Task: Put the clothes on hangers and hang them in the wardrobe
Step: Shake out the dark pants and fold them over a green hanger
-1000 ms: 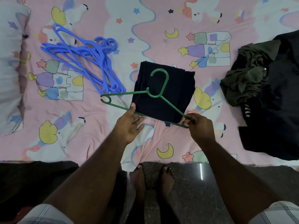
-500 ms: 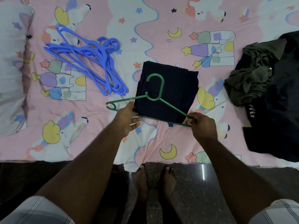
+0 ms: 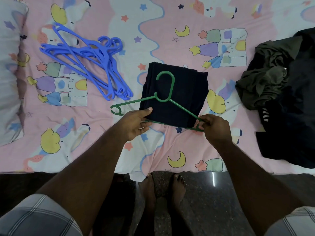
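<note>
While a folded dark navy garment (image 3: 175,94) lies flat on the bed (image 3: 153,31) a little in from the middle of its near edge, a green hanger (image 3: 172,103) sits across it, hook pointing toward the far edge and bottom bar running along the garment's near hem. The left hand (image 3: 134,124) grips that bottom bar near the hanger's left end: the thumb is laid out over the garment's near-left corner and the fingers (image 3: 144,127) curl under the bar. The right hand (image 3: 215,127) pinches the hanger's right tip, fingers bent tightly round the small loop there, just past the garment's near-right corner. The hanger's left end, with its little notch hook, sticks out over the bare sheet to the left of the garment.

Toward the far-left part of the bed a loose stack of blue hangers (image 3: 92,62) lies fanned out, hooks bunched together on its far side, well apart from the green one. At the right edge of the bed sits a heap of dark clothes (image 3: 286,92), an olive piece crumpled on top of black fabric, with a bit of white striping showing at its near side. A pillow (image 3: 10,74) lies along the left edge. Below the near edge of the bed the person's bare feet (image 3: 163,189) stand on a dark speckled floor, and checked shorts show at both lower corners.
</note>
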Action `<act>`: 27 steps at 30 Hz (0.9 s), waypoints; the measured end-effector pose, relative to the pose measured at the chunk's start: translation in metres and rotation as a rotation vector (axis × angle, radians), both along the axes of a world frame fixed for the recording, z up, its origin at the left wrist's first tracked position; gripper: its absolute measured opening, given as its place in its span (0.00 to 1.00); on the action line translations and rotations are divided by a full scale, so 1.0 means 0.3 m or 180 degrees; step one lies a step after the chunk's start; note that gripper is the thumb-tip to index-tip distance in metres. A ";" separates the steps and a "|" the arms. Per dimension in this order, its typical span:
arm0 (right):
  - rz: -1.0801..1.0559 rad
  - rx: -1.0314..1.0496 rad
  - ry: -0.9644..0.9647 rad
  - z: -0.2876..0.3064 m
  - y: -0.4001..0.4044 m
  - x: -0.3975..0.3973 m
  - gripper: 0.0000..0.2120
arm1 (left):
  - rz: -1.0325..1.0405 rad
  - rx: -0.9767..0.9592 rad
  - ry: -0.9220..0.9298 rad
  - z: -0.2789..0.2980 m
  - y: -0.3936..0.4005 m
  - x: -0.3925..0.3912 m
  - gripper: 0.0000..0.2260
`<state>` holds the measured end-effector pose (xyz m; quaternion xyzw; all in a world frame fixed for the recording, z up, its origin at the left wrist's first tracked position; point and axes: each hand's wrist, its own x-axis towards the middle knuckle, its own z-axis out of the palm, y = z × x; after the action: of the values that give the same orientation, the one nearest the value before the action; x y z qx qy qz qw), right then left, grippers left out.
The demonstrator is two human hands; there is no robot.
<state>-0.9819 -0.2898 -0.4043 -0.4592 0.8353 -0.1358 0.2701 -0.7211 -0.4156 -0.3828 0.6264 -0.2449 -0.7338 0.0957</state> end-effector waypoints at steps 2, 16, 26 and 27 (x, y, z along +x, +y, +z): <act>-0.0066 0.0001 -0.0060 0.007 0.000 0.001 0.13 | 0.0129 0.0054 0.0100 0.006 -0.001 -0.009 0.13; -0.0487 -0.0062 -0.0076 0.069 -0.101 -0.101 0.13 | 0.0547 0.0248 0.0004 0.047 -0.020 0.019 0.13; -0.0633 0.0210 -0.0375 0.049 -0.107 -0.100 0.16 | 0.1363 -0.0460 -0.0102 0.058 -0.072 0.017 0.08; -0.0636 0.0231 -0.0385 0.048 -0.108 -0.100 0.17 | 0.1420 -0.0491 -0.0021 0.062 -0.093 0.020 0.08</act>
<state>-1.0119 -0.3221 -0.3899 -0.3545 0.8635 -0.1591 0.3215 -0.7149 -0.4434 -0.3643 0.6582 -0.1560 -0.6716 0.3023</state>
